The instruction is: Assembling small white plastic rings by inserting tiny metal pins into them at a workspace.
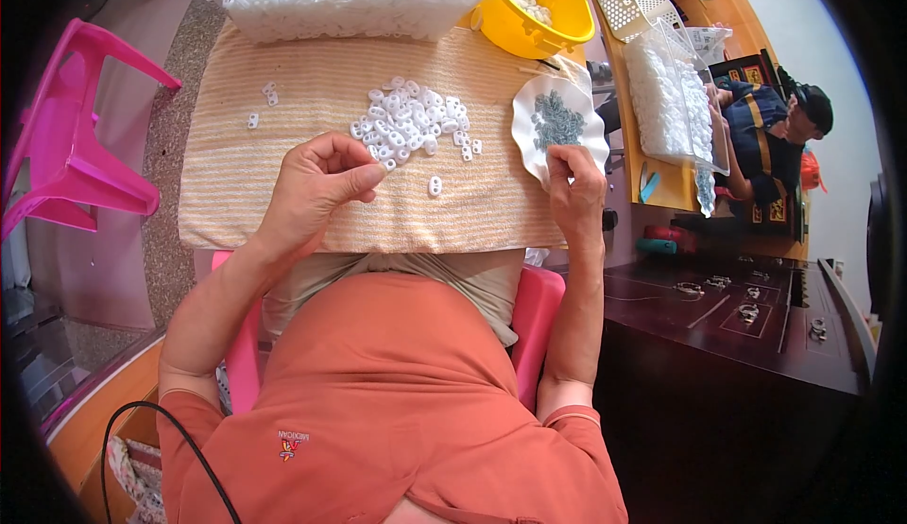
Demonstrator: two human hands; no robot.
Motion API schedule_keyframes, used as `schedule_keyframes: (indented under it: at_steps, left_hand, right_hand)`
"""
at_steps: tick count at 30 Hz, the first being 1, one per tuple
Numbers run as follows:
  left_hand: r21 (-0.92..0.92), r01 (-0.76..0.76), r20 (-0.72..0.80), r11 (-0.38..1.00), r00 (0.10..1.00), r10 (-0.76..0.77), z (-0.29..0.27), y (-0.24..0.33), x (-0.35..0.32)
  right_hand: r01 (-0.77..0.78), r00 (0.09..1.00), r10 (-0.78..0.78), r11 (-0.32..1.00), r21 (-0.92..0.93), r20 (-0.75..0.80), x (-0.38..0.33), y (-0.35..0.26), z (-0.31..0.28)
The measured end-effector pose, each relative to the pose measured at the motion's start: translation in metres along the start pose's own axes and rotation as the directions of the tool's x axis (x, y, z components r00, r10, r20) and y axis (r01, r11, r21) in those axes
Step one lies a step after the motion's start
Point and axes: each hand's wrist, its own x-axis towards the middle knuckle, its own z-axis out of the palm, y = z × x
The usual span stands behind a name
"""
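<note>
My left hand has its thumb and forefinger pinched together at the near left edge of a pile of small white plastic pieces. Whether a piece is between those fingertips I cannot make out. These pieces are oval, with two holes each; one single white piece lies nearer to me. My right hand has its fingers drawn together at the near edge of a white wavy-rimmed plate. On that plate is a heap of tiny grey-blue parts; the fingers hide anything they may grip.
A striped cloth covers the table. Beyond the pile stand a clear bin full of white pieces and a yellow basin. Another bin stands at right, near a person. A pink stool is at left.
</note>
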Motion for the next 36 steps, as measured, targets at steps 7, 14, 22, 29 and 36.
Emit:
schedule_keyframes:
  at_steps: [7,14,22,29,36]
  left_hand:
    - [-0.036,0.009,0.027,0.999,1.0,-0.008,-0.0016,-0.0007,-0.0013]
    - [-0.029,-0.002,0.057,1.0,0.998,0.004,0.0,0.0011,0.0008]
    - [-0.043,-0.001,0.05,0.999,0.999,0.003,-0.0001,0.0007,-0.0001]
    - [-0.019,0.008,0.06,1.0,0.998,-0.007,0.0015,0.0023,-0.0003]
    - [-0.025,0.007,0.06,1.0,0.998,-0.005,0.0021,0.0016,-0.0009]
  right_hand:
    - [0.013,1.0,-0.012,1.0,0.028,-0.025,0.0003,0.0004,-0.0001]
    - [-0.015,1.0,0.018,0.995,0.097,-0.023,0.0006,-0.0002,-0.001]
    - [-0.034,0.999,0.035,0.998,0.051,-0.014,0.0007,-0.0011,-0.0002]
    - [-0.061,0.998,0.061,0.998,0.012,-0.01,-0.0015,0.0037,0.0002]
    - [-0.056,0.997,0.056,0.998,-0.005,0.046,-0.0001,0.0034,-0.0021]
